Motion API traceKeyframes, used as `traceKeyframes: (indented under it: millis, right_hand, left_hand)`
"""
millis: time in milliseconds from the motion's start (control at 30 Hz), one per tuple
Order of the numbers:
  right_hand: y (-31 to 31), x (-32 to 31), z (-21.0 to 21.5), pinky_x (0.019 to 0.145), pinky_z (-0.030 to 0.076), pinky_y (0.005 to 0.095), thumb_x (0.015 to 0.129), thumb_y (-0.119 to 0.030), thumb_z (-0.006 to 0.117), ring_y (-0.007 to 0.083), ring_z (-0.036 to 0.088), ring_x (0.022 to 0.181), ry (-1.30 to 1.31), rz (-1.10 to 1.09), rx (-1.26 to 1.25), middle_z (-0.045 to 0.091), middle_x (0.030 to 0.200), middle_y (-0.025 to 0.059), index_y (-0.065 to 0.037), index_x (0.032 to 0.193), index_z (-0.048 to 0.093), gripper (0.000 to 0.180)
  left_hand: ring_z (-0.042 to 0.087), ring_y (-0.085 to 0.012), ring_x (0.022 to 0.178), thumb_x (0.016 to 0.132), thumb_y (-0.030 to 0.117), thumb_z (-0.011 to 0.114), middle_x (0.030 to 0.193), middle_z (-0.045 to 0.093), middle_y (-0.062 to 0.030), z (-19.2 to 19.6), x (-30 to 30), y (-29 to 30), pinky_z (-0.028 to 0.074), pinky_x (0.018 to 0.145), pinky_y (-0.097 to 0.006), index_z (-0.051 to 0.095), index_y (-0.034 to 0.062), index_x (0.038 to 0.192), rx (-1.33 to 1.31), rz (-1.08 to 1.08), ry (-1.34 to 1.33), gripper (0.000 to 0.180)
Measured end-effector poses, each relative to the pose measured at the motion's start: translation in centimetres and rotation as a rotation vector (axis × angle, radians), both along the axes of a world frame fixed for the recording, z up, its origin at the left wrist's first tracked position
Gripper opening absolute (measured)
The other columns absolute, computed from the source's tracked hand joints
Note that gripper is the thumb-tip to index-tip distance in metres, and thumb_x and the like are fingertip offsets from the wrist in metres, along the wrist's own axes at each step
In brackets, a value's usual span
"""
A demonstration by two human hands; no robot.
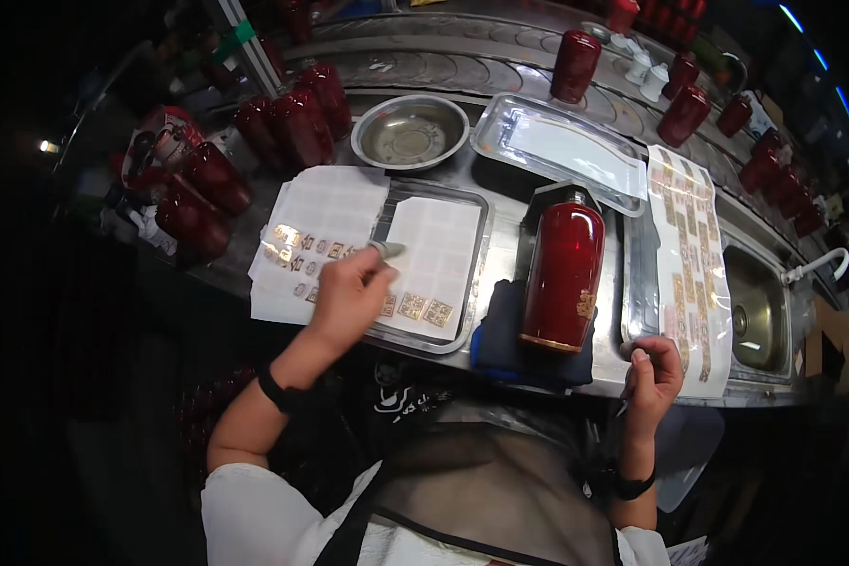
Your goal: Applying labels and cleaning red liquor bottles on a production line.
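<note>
My left hand (349, 292) is over the white sheets on the left, fingers closed together. A small grey piece (384, 250) shows at its fingertips; whether it is held or worn on a finger I cannot tell. Gold decals in rows lie on the left sheet (335, 193), and a few more gold decals (424, 308) sit at the bottom of the sheet beside it. My right hand (658, 373) is closed at the table's front edge, with something small and greyish at its fingertips. Between the hands, a dark red glossy bottle (564, 274) leans on a dark support, a gold mark low on its side.
A metal tray (486, 222) lies under the sheets. Behind stand a steel bowl (410, 134) of liquid and a tray (538, 141) with a white sheet. A long decal sheet (717, 321) lies right, near a sink (759, 311). Several red bottles (302, 127) stand around.
</note>
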State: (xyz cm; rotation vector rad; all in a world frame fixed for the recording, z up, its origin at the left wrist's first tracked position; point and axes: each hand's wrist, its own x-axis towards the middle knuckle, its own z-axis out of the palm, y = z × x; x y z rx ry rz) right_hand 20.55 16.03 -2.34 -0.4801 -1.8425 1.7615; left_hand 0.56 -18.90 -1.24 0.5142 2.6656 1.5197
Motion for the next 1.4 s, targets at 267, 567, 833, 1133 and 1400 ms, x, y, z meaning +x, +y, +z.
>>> traceKeyframes:
  millis: [267, 567, 833, 1133, 1400]
  right_hand:
    - [-0.6, -1.0, -0.9, 0.075, 0.049, 0.0213, 0.094, 0.000, 0.062, 0.0091, 0.063, 0.085, -0.016, 0.051, -0.001, 0.065, 0.097, 0.0045, 0.001, 0.107, 0.062, 0.012]
    - [-1.3, -1.1, -0.3, 0.073, 0.047, 0.0184, 0.094, 0.002, 0.064, 0.0051, 0.063, 0.085, -0.043, 0.026, 0.028, 0.065, 0.094, 0.0005, -0.001, 0.107, 0.064, 0.014]
    - [-1.5, -1.7, -0.4, 0.072, 0.048, 0.0176, 0.094, 0.002, 0.063, 0.0045, 0.064, 0.082, -0.014, 0.047, 0.015, 0.067, 0.096, 0.0029, 0.000, 0.108, 0.063, 0.014]
    - [-1.7, -2.2, -0.5, 0.071, 0.047, 0.0170, 0.094, 0.002, 0.064, 0.0038, 0.063, 0.081, -0.037, 0.101, 0.041, 0.067, 0.100, 0.0037, 0.000, 0.108, 0.063, 0.014]
    - [-2.0, -1.7, -0.2, 0.063, 0.040, 0.0148, 0.094, 0.001, 0.065, -0.0009, 0.053, 0.071, -0.097, 0.090, 0.056, 0.064, 0.097, -0.0005, 0.000, 0.109, 0.064, 0.015]
  left_hand:
    - [0.071, -0.0294, 0.084, 0.077, 0.006, 0.076, 0.088, 0.070, -0.0115, 1.6, -8.8, -10.1, 0.054, 0.074, -0.040, 0.066, 0.0046, 0.117, -0.662, 0.160, 0.051, 0.041]
    - [0.061, -0.0355, 0.117, 0.060, 0.023, 0.091, 0.117, 0.065, -0.0158, -1.0, -13.5, -9.6, 0.045, 0.096, -0.048, 0.062, 0.0047, 0.115, -0.862, 0.055, 0.160, 0.065]
    - [0.066, -0.0337, 0.100, 0.061, 0.018, 0.089, 0.105, 0.067, -0.0143, -0.8, -12.1, -7.5, 0.050, 0.086, -0.043, 0.062, 0.0045, 0.109, -0.646, -0.023, 0.138, 0.056]
    - [0.062, -0.0282, 0.081, 0.062, 0.014, 0.090, 0.089, 0.062, -0.0132, -0.6, -6.7, -3.2, 0.050, 0.071, -0.038, 0.054, 0.0001, 0.093, -0.619, -0.287, 0.026, 0.050]
    - [0.067, -0.0297, 0.073, 0.069, 0.014, 0.086, 0.077, 0.066, -0.0115, -1.4, -6.6, -0.9, 0.052, 0.066, -0.041, 0.057, 0.0003, 0.096, -0.598, -0.043, -0.079, 0.042]
